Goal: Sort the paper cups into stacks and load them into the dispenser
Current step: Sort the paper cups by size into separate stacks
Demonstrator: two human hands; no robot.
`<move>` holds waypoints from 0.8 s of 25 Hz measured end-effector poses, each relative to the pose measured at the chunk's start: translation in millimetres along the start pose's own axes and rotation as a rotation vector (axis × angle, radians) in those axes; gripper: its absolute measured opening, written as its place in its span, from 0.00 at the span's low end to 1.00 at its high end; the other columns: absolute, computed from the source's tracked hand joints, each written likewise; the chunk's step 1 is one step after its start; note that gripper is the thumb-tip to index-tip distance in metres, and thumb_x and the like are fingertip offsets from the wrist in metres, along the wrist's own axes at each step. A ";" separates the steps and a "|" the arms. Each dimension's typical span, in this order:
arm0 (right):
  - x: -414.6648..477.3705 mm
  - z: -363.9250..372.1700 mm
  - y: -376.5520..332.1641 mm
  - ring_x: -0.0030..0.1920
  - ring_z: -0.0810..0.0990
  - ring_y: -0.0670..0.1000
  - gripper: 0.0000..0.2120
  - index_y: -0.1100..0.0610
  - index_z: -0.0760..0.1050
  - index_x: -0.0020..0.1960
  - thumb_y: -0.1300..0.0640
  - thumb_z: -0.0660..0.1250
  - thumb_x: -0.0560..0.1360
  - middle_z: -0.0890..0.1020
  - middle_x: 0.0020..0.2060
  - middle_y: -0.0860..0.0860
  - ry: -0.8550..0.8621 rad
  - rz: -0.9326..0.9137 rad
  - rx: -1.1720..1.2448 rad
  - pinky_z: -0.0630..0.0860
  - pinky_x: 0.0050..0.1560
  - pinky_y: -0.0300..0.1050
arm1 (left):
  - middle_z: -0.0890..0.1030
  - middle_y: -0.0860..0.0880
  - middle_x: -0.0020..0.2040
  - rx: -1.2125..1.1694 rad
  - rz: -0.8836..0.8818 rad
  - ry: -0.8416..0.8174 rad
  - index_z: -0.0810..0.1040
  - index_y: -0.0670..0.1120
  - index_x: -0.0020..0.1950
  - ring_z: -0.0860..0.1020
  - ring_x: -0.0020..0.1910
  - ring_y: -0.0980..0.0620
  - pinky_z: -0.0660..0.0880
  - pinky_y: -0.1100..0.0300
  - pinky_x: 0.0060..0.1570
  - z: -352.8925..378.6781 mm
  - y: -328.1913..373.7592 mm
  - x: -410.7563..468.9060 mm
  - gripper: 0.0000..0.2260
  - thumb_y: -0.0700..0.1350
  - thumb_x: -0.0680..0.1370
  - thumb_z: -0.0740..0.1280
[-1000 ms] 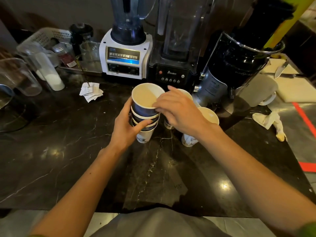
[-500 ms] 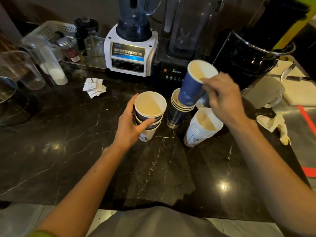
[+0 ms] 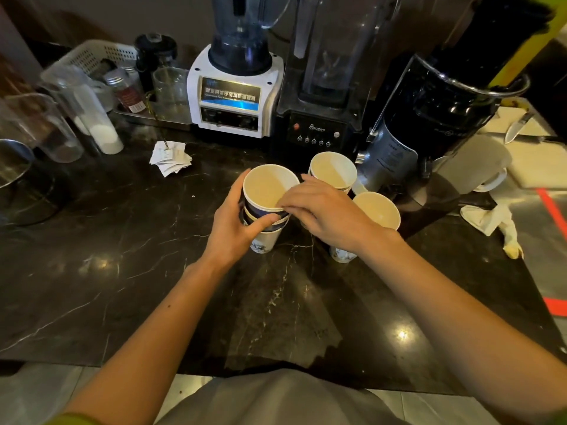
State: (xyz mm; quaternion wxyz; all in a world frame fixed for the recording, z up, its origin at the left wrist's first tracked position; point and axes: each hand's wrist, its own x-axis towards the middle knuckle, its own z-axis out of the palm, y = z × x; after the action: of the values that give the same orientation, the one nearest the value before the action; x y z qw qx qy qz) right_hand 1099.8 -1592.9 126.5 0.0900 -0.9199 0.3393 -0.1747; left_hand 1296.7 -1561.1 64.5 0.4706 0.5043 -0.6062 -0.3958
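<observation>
Dark marble tabletop (image 3: 129,271) carries everything. Along its back edge: a black grinder (image 3: 435,124), a black blender (image 3: 319,118), a white blender (image 3: 233,99). Clear jugs and a white basket sit at far left. No dispenser that I can identify in view.

Three cup groups stand upright near the tabletop's middle, mouths up, long axes vertical. Left stack (image 3: 267,207): mixed, blue-walled cups nested over a white printed one at the bottom. Back stack (image 3: 333,170) is just behind the right hand, in front of the black blender. Right stack (image 3: 376,210) is white, just beyond the right wrist, its base showing below the forearm.

Left hand (image 3: 233,228) wraps the left stack from the near-left side, thumb across the front wall, fingers curled round the back, closed firmly on it.

Right hand (image 3: 322,210) reaches in from the right, palm down, fingertips (image 3: 283,207) pinched narrow at the near rim of the top cup of the left stack. Touching the rim, it seems; whether the cup is actually gripped, I cannot tell.

Judgement: sorting in progress. The top cup lies directly under the right fingertips, so the coming move is straight up along the stack's axis, left hand bracing below. Tight nesting could drag a second cup along.
</observation>
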 end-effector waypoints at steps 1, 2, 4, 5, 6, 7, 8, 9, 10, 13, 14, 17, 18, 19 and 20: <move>1.1 0.4 0.4 0.55 0.80 0.54 0.09 0.57 0.82 0.55 0.62 0.66 0.77 0.84 0.50 0.52 0.010 0.001 -0.040 0.60 0.72 0.49 | 0.69 0.64 0.66 0.006 0.006 -0.005 0.58 0.53 0.74 0.68 0.67 0.65 0.68 0.67 0.65 1.1 2.6 -0.1 0.36 0.48 0.71 0.73; 2.8 0.8 0.1 0.52 0.81 0.55 0.08 0.57 0.82 0.52 0.63 0.67 0.76 0.85 0.47 0.53 0.036 -0.004 -0.074 0.62 0.71 0.50 | 0.69 0.64 0.65 0.007 0.002 -0.004 0.58 0.54 0.74 0.69 0.67 0.66 0.68 0.67 0.65 0.6 3.4 -0.6 0.36 0.48 0.71 0.73; 5.9 -5.1 -6.0 0.48 0.81 0.56 0.08 0.59 0.82 0.50 0.65 0.65 0.75 0.84 0.44 0.54 0.154 -0.015 -0.088 0.67 0.68 0.52 | 0.70 0.62 0.66 -0.001 -0.012 0.004 0.58 0.55 0.73 0.69 0.68 0.63 0.69 0.63 0.66 -1.1 2.5 1.1 0.35 0.48 0.71 0.73; 7.6 -12.4 -8.8 0.47 0.81 0.56 0.09 0.61 0.82 0.50 0.66 0.64 0.75 0.84 0.44 0.55 0.259 -0.006 -0.075 0.68 0.67 0.52 | 0.70 0.61 0.66 0.000 -0.022 0.006 0.58 0.56 0.73 0.70 0.68 0.62 0.70 0.61 0.67 -2.4 1.8 1.7 0.35 0.47 0.72 0.73; 8.6 -23.5 -10.5 0.47 0.81 0.55 0.09 0.63 0.82 0.51 0.67 0.64 0.75 0.84 0.44 0.56 0.388 0.013 -0.062 0.68 0.67 0.52 | 0.70 0.61 0.67 0.005 -0.034 0.006 0.58 0.57 0.73 0.70 0.68 0.61 0.70 0.60 0.67 -3.5 1.6 1.8 0.35 0.46 0.72 0.73; 6.0 -38.2 -10.6 0.48 0.80 0.54 0.09 0.64 0.81 0.51 0.69 0.65 0.74 0.84 0.44 0.57 0.521 0.044 -0.053 0.69 0.68 0.51 | 0.70 0.61 0.67 0.008 -0.042 0.003 0.58 0.58 0.73 0.70 0.68 0.61 0.70 0.60 0.67 -3.1 1.0 1.9 0.35 0.45 0.72 0.73; 0.5 -55.8 -9.5 0.48 0.79 0.51 0.08 0.65 0.81 0.51 0.70 0.66 0.75 0.83 0.44 0.56 0.639 0.071 -0.047 0.70 0.67 0.51 | 0.70 0.61 0.67 0.011 -0.050 0.006 0.58 0.58 0.73 0.69 0.69 0.60 0.70 0.61 0.67 -2.7 -0.2 2.0 0.35 0.45 0.73 0.73; -7.0 -72.0 -7.6 0.49 0.78 0.48 0.07 0.66 0.81 0.51 0.69 0.66 0.76 0.83 0.45 0.54 0.728 0.087 -0.057 0.71 0.67 0.51 | 0.70 0.59 0.69 0.012 -0.061 0.019 0.58 0.56 0.74 0.69 0.69 0.60 0.69 0.62 0.67 -3.9 -1.6 0.6 0.35 0.44 0.73 0.73; -18.9 -88.4 -3.6 0.49 0.77 0.46 0.07 0.66 0.81 0.51 0.69 0.66 0.76 0.81 0.45 0.52 0.793 0.109 -0.102 0.71 0.66 0.50 | 0.69 0.56 0.70 0.014 -0.070 0.024 0.58 0.55 0.76 0.68 0.69 0.60 0.69 0.64 0.66 -3.4 -1.9 0.9 0.36 0.43 0.73 0.73; -61.5 -119.6 12.3 0.49 0.76 0.46 0.07 0.67 0.81 0.50 0.68 0.64 0.77 0.83 0.45 0.56 0.840 0.198 -0.266 0.71 0.66 0.50 | 0.67 0.54 0.72 0.026 -0.096 0.024 0.56 0.53 0.77 0.66 0.69 0.62 0.67 0.72 0.61 0.7 -2.1 2.7 0.38 0.42 0.73 0.72; -72.0 -119.0 17.4 0.48 0.78 0.48 0.07 0.67 0.81 0.50 0.68 0.64 0.77 0.83 0.44 0.59 0.821 0.216 -0.298 0.71 0.66 0.52 | 0.67 0.54 0.73 0.026 -0.098 0.040 0.56 0.53 0.77 0.65 0.69 0.62 0.67 0.73 0.61 -1.8 -3.1 2.0 0.38 0.41 0.73 0.72; -104.8 -101.8 29.8 0.46 0.79 0.58 0.09 0.68 0.81 0.49 0.72 0.63 0.74 0.83 0.42 0.62 0.689 0.253 -0.357 0.71 0.64 0.58 | 0.67 0.56 0.72 -0.003 -0.095 0.054 0.56 0.54 0.77 0.66 0.70 0.59 0.68 0.65 0.65 1.4 -2.7 1.1 0.38 0.41 0.73 0.73; -113.0 -91.3 32.3 0.46 0.79 0.59 0.09 0.68 0.81 0.49 0.73 0.63 0.73 0.83 0.42 0.62 0.621 0.266 -0.355 0.70 0.65 0.58 | 0.67 0.56 0.72 -0.005 -0.092 0.051 0.56 0.55 0.77 0.66 0.71 0.59 0.69 0.62 0.65 2.2 -2.1 1.2 0.38 0.41 0.72 0.73; -117.1 -80.1 35.0 0.47 0.80 0.58 0.09 0.67 0.81 0.49 0.73 0.64 0.73 0.84 0.43 0.61 0.524 0.285 -0.345 0.69 0.66 0.57 | 0.67 0.55 0.72 -0.006 -0.090 0.054 0.56 0.55 0.77 0.66 0.71 0.58 0.69 0.62 0.65 1.8 -1.7 1.3 0.38 0.42 0.72 0.73; -120.6 -69.0 36.3 0.48 0.80 0.57 0.09 0.65 0.81 0.50 0.72 0.66 0.73 0.84 0.45 0.59 0.396 0.318 -0.326 0.68 0.67 0.55 | 0.67 0.55 0.73 0.001 -0.091 0.051 0.56 0.55 0.77 0.66 0.71 0.59 0.68 0.65 0.64 1.5 -1.3 1.4 0.38 0.42 0.72 0.73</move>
State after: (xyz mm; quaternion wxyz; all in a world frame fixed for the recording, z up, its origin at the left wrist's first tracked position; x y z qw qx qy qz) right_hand 966.4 -1544.5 148.5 -0.1008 -0.8056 0.5136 -0.2778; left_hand 1295.5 -1562.7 63.1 0.4671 0.5417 -0.5707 -0.4035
